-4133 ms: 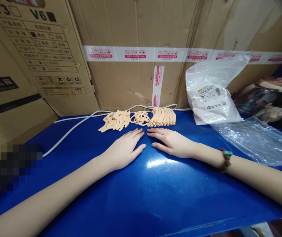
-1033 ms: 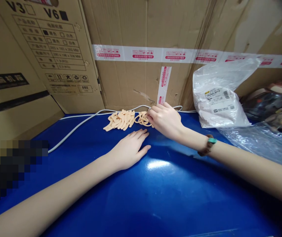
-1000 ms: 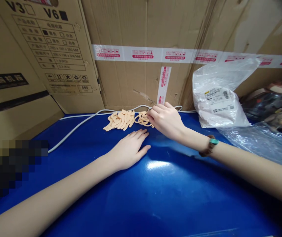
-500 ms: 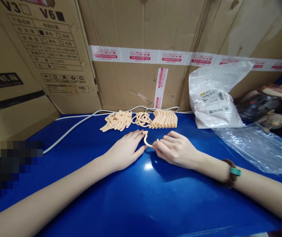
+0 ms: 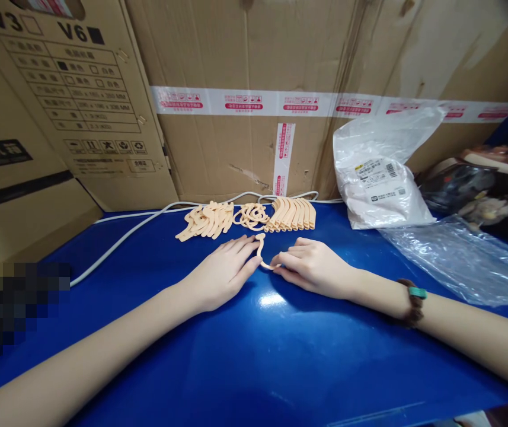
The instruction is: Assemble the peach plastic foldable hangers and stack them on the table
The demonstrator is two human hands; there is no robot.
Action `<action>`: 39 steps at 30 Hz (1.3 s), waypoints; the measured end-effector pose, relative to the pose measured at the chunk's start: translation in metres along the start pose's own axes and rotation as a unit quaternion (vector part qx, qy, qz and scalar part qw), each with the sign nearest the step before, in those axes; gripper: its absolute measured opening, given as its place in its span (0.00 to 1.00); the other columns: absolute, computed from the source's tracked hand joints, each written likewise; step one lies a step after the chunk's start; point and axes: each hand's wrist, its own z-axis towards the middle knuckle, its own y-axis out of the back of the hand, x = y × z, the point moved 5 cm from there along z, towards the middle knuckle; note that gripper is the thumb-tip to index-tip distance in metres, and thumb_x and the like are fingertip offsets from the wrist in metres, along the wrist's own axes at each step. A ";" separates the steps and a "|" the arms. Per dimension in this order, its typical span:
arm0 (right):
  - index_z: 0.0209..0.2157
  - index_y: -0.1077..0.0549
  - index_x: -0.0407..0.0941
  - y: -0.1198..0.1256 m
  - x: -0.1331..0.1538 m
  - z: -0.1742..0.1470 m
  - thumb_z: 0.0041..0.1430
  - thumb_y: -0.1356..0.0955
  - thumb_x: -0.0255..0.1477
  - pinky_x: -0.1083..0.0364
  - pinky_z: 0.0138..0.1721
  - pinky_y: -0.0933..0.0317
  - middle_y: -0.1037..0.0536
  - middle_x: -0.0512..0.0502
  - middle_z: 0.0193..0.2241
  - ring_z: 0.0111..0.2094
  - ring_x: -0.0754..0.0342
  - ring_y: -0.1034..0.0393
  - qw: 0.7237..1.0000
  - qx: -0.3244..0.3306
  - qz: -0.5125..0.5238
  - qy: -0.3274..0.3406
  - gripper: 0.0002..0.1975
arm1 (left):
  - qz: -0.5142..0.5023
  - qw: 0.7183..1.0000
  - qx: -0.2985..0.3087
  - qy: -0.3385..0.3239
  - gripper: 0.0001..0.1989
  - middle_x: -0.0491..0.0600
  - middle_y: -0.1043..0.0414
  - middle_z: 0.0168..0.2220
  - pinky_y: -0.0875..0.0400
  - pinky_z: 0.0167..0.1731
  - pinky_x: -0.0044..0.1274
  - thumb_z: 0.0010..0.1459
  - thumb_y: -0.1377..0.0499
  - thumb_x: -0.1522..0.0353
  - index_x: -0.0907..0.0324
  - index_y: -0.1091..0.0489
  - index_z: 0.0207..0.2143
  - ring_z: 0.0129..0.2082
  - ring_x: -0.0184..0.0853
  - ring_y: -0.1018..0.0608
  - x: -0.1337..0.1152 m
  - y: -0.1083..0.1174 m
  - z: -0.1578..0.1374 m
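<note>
A thin, curved beige plastic hook (image 5: 261,254) lies between my two hands, just above the blue tabletop or on it. My left hand (image 5: 220,270) has its fingertips at the hook's upper end and its thumb against the curve. From the other side, my right hand (image 5: 316,268) pinches the lower end between thumb and fingers, which partly hide it. Just behind are a pile of flat, wavy beige pieces (image 5: 207,220), a heap of beige hooks (image 5: 251,216), and a row of hollow curved beige arms (image 5: 291,214).
The blue table (image 5: 254,362) is bounded by a cardboard wall (image 5: 218,154) and a printed carton (image 5: 98,118). A white cable (image 5: 124,234) runs along the back left. At right stand a labelled plastic bag (image 5: 380,184) and clear plastic film (image 5: 467,258).
The hook has turned slightly, and its lower end now goes into my right hand's pinch. My left thumb has come up onto the curve. The whole view has shifted a little.
</note>
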 end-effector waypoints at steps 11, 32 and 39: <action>0.40 0.27 0.42 0.001 0.008 0.000 0.69 0.43 0.28 0.56 0.29 0.46 0.25 0.50 0.25 0.25 0.58 0.34 0.999 0.006 -0.003 0.044 0.14 | -0.205 0.970 -0.092 0.088 0.09 0.51 0.25 0.46 0.37 0.53 0.37 0.58 0.44 0.63 0.58 0.34 0.29 0.49 0.44 0.26 0.006 0.004 0.005; 0.48 0.29 0.41 0.001 -0.069 -0.005 0.64 0.39 0.26 0.43 0.55 0.45 0.24 0.40 0.48 0.54 0.45 0.35 0.988 -0.047 -0.108 -0.104 0.13 | -0.120 0.984 -0.123 0.050 0.11 0.44 0.22 0.40 0.56 0.61 0.41 0.67 0.54 0.68 0.55 0.33 0.37 0.44 0.36 0.24 -0.003 0.011 0.000; 0.49 0.28 0.41 0.001 -0.066 -0.003 0.64 0.39 0.23 0.44 0.58 0.47 0.23 0.42 0.48 0.55 0.46 0.35 0.986 -0.052 -0.138 -0.076 0.14 | -0.107 0.985 -0.127 0.040 0.11 0.44 0.22 0.39 0.53 0.59 0.41 0.67 0.54 0.69 0.56 0.32 0.38 0.44 0.36 0.25 -0.005 0.011 0.000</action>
